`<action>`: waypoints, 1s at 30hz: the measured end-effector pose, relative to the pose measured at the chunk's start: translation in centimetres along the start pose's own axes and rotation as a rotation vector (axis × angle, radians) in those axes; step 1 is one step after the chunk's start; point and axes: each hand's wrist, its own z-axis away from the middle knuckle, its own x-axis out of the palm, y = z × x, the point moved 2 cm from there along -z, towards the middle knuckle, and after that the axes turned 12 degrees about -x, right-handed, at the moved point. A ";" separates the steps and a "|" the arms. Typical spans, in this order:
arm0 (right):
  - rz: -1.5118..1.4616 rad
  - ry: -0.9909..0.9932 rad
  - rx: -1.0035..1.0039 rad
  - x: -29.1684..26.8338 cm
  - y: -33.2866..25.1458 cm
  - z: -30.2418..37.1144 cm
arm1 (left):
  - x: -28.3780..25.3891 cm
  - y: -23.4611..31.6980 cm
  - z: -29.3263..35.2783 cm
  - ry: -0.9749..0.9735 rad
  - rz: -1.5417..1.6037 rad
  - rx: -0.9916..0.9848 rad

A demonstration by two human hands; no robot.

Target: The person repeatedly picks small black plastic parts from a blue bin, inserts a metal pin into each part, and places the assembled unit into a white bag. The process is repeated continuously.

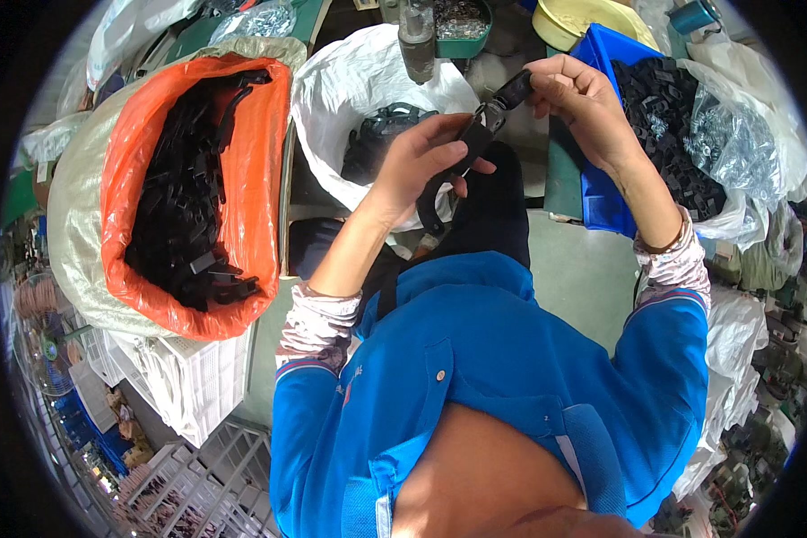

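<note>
My left hand (426, 157) grips a long black plastic part (468, 148) around its middle, holding it up in front of me. My right hand (576, 94) pinches a small black piece (514, 88) at the part's upper end with the fingertips. The lower end of the part hangs curved below my left hand. Both hands are raised above my lap, between the white bag and the blue bin.
An orange bag (251, 170) full of black plastic parts stands at the left. A white bag (341, 81) with dark parts lies ahead. At the right, a blue bin (601, 193) holds small black pieces and a clear bag of metal hardware (735, 143). White crates (197, 377) sit lower left.
</note>
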 end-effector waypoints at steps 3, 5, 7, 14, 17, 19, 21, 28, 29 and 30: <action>0.021 -0.019 0.001 -0.2 0.2 0.3 | 0.3 -0.1 -0.2 0.009 -0.007 -0.014; 0.045 -0.042 -0.001 -0.3 0.3 0.3 | 0.3 -0.2 -0.3 0.009 -0.017 -0.015; 0.056 -0.022 0.006 -0.1 0.3 0.5 | 0.3 -0.4 -0.3 -0.001 -0.030 -0.014; 0.119 -0.034 0.020 0.1 0.5 0.5 | 0.4 -0.9 -0.6 -0.029 -0.012 -0.009; 0.144 -0.032 0.024 0.2 0.6 0.4 | 0.5 -0.7 -0.6 -0.046 0.005 -0.020; 0.156 -0.035 0.040 0.2 0.5 0.3 | 0.4 -0.8 -0.6 -0.055 0.009 -0.029; 0.181 -0.044 0.052 0.3 0.4 0.3 | 0.6 -0.6 -0.6 -0.051 0.023 -0.024; 0.217 -0.084 0.078 0.8 0.2 0.3 | 0.7 -0.7 -1.0 -0.080 0.029 0.007; 0.212 -0.085 0.083 0.9 0.2 0.3 | 0.7 -0.7 -1.0 -0.070 0.024 0.006; 0.223 -0.084 0.086 0.9 0.3 0.3 | 0.6 -0.8 -1.1 -0.061 0.020 0.006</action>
